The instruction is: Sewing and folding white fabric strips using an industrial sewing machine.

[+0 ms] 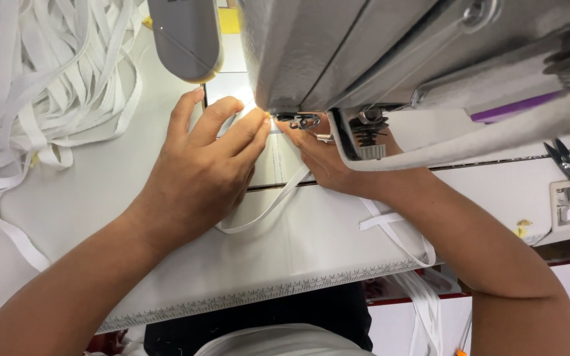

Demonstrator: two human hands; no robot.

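Head view: white strap (268,206) runs diagonally from needle toward left hand (202,168).

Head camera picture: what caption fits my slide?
Two hands, left hand and right hand, guide white strap under a sewing machine.

A white worktable (67,211) lit brightly from beneath the machine.

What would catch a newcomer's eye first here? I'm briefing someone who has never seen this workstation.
First, the two hands meeting at the centre: the left hand and the right hand press a white strap flat under the head of the grey sewing machine, which fills the top of the view. Next, the big tangled heap of white straps at the upper left of the white table.
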